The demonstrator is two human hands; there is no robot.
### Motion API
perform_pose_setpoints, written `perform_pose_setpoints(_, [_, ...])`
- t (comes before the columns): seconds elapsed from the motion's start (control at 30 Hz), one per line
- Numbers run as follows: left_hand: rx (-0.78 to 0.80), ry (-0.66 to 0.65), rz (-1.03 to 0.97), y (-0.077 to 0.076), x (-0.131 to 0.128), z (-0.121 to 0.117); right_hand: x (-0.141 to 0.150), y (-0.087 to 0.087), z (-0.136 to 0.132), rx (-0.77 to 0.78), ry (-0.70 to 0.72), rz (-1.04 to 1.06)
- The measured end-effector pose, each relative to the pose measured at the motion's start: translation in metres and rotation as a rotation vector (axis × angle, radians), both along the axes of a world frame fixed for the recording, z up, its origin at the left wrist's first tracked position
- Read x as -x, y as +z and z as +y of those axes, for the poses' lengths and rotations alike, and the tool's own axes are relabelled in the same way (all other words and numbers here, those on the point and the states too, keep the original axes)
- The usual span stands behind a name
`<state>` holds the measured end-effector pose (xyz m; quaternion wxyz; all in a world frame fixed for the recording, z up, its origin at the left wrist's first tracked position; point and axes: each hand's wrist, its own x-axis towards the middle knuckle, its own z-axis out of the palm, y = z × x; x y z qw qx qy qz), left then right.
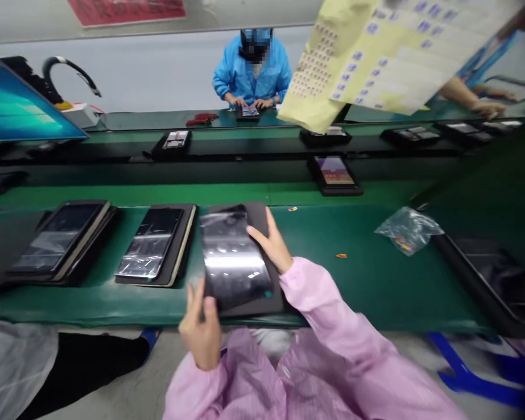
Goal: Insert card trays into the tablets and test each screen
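Left hand and right hand are both open, not clenched, with fingers just on the edges of a glossy black screen panel. It's wrapped in shiny clear film, lying on a dark padded folder on the green surface. Two more film-wrapped panels sit just left. Up top right there's a yellow sticker sheet, print too small to read, and a co-worker in blue sits across the line.

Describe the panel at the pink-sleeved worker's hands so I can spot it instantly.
On the green conveyor belt, three glossy black panels lie in a row on dark pads. The rightmost panel, the only one touched, sits between the person's left hand and right hand.
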<state>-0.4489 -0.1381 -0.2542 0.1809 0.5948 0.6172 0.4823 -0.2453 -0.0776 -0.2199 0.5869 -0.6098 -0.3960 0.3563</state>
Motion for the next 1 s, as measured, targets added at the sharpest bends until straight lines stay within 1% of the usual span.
perform_pose_setpoints(0.07, [0.017, -0.262, 0.109, -0.026, -0.017, -0.042, -0.044, -0.026, -0.052, 0.072, -0.060, -0.130])
perform_pose_setpoints(0.1, [0.010, -0.379, 0.158, -0.039, -0.023, -0.060, -0.061, -0.040, -0.076, 0.124, -0.087, -0.212])
perform_pose_setpoints(0.13, [-0.002, -0.482, 0.202, -0.050, -0.028, -0.075, -0.076, -0.053, -0.098, 0.149, -0.109, -0.240])
perform_pose_setpoints(0.17, [-0.013, -0.564, 0.235, -0.058, -0.032, -0.084, -0.087, -0.064, -0.116, 0.167, -0.122, -0.277])
perform_pose_setpoints(0.2, [-0.014, -0.618, 0.254, -0.063, -0.036, -0.089, -0.094, -0.073, -0.131, 0.174, -0.128, -0.301])
perform_pose_setpoints(0.23, [0.010, -0.646, 0.256, -0.063, -0.040, -0.089, -0.098, -0.079, -0.143, 0.170, -0.133, -0.330])
perform_pose_setpoints(0.3, [0.121, -0.623, 0.202, -0.056, -0.051, -0.074, -0.100, -0.085, -0.157, 0.148, -0.148, -0.436])
perform_pose_setpoints(0.37, [0.250, -0.525, 0.109, -0.043, -0.070, -0.043, -0.098, -0.086, -0.163, 0.120, -0.169, -0.553])
perform_pose_setpoints(0.43, [0.295, -0.428, 0.031, -0.035, -0.096, -0.009, -0.097, -0.086, -0.165, 0.106, -0.201, -0.637])
perform_pose_setpoints(0.5, [0.352, -0.412, -0.051, -0.034, -0.120, 0.018, -0.096, -0.085, -0.164, 0.108, -0.229, -0.664])
perform_pose_setpoints(0.53, [0.387, -0.422, -0.101, -0.036, -0.130, 0.027, -0.097, -0.085, -0.164, 0.110, -0.238, -0.668])
perform_pose_setpoints(0.6, [0.451, -0.422, -0.209, -0.039, -0.144, 0.032, -0.098, -0.085, -0.163, 0.117, -0.235, -0.650])
perform_pose_setpoints(0.67, [0.464, -0.380, -0.290, -0.038, -0.151, 0.024, -0.099, -0.085, -0.163, 0.122, -0.217, -0.601])
perform_pose_setpoints(0.77, [0.417, -0.301, -0.362, -0.027, -0.156, 0.009, -0.100, -0.084, -0.164, 0.112, -0.209, -0.502])
perform_pose_setpoints(0.83, [0.391, -0.281, -0.397, -0.018, -0.161, 0.005, -0.098, -0.082, -0.166, 0.081, -0.233, -0.430])
perform_pose_setpoints(0.9, [0.417, -0.291, -0.462, -0.012, -0.167, 0.007, -0.098, -0.079, -0.170, 0.041, -0.276, -0.350])
perform_pose_setpoints(1.0, [0.546, -0.364, -0.600, -0.005, -0.177, 0.017, -0.109, -0.068, -0.171, -0.009, -0.294, -0.250])
